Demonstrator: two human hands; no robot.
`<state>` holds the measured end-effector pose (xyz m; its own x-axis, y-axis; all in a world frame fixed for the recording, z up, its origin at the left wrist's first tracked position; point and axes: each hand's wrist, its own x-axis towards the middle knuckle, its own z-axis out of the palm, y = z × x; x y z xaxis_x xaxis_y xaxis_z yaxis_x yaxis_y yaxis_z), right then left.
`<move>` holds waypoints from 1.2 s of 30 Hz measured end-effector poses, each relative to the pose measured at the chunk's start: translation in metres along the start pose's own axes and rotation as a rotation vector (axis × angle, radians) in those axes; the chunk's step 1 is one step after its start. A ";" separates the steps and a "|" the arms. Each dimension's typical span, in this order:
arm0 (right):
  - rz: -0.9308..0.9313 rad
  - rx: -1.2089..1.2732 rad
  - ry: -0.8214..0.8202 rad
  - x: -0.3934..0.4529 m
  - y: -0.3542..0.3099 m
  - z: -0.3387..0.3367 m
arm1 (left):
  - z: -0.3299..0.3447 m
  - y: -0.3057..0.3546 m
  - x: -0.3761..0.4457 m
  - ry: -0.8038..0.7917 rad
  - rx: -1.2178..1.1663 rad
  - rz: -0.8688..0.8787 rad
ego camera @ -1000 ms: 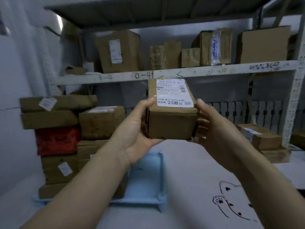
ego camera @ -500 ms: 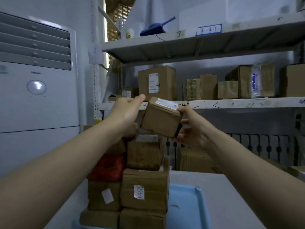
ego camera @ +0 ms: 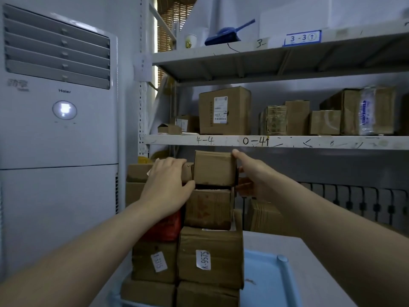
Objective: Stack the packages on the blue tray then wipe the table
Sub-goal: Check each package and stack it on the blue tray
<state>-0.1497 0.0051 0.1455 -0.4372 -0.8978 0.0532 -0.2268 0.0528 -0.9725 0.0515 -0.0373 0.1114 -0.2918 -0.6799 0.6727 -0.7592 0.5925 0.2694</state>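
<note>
A small brown cardboard package [ego camera: 214, 168] sits at the very top of a tall stack of packages [ego camera: 200, 235], held between two bare hands. The left hand [ego camera: 166, 187] lies against the package's left side, its fingers stretched fairly flat over the neighbouring top box and its thumb pressed at the package's lower left corner. The right hand [ego camera: 251, 176] grips the right side: the thumb reaches up to the top right corner, and the other fingers curl round behind the package, mostly hidden. The package's bottom edge is just above, or resting on, the box below; a thin dark gap shows between them, so contact cannot be confirmed.

Just above the package runs the front edge of a metal shelf [ego camera: 276, 141], leaving only a narrow space overhead. To the left stands a tall white air conditioner [ego camera: 58, 138], close to the stack. To the right of the stack there is open space.

The stack stands on the left part of a blue tray [ego camera: 285, 282], whose right half is bare, on a white table [ego camera: 309, 262]. The stack holds brown boxes and one red package [ego camera: 164, 227].
</note>
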 end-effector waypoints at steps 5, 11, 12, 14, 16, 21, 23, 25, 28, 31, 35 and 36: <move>0.003 0.004 -0.017 0.001 0.004 -0.006 | 0.002 0.003 -0.001 0.035 -0.008 0.008; -0.022 0.031 -0.028 -0.001 0.013 -0.008 | 0.002 0.010 -0.003 0.050 0.015 0.009; -0.018 0.040 -0.031 -0.001 0.014 -0.010 | 0.002 0.012 -0.003 0.052 0.018 0.010; -0.023 0.040 -0.039 -0.002 0.015 -0.013 | 0.003 0.015 -0.003 0.065 0.017 0.018; -0.038 0.024 -0.056 -0.004 0.016 -0.014 | 0.003 0.015 -0.003 0.074 0.033 0.035; -0.129 -0.046 -0.104 -0.014 0.019 -0.012 | 0.002 0.005 0.001 0.047 0.142 0.036; -0.206 -0.069 -0.101 -0.018 0.019 -0.011 | 0.000 0.001 0.004 0.048 0.131 0.025; -0.269 -0.088 -0.084 -0.019 0.017 -0.009 | -0.001 -0.001 0.005 0.055 0.138 0.030; -0.330 -0.115 -0.081 -0.021 0.011 -0.005 | -0.002 -0.002 0.006 0.047 0.123 0.024; -0.350 -0.127 -0.095 -0.021 0.006 -0.001 | -0.001 -0.002 0.006 0.027 0.104 0.016; -0.355 -0.158 -0.079 -0.021 0.011 0.002 | 0.001 -0.001 0.004 0.044 0.082 0.022; -0.348 -0.159 -0.070 -0.021 0.013 0.001 | 0.000 0.000 0.003 0.049 0.083 0.025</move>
<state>-0.1424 0.0240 0.1314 -0.2514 -0.9012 0.3530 -0.4857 -0.1980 -0.8514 0.0505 -0.0395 0.1130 -0.2839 -0.6419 0.7123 -0.7980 0.5700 0.1955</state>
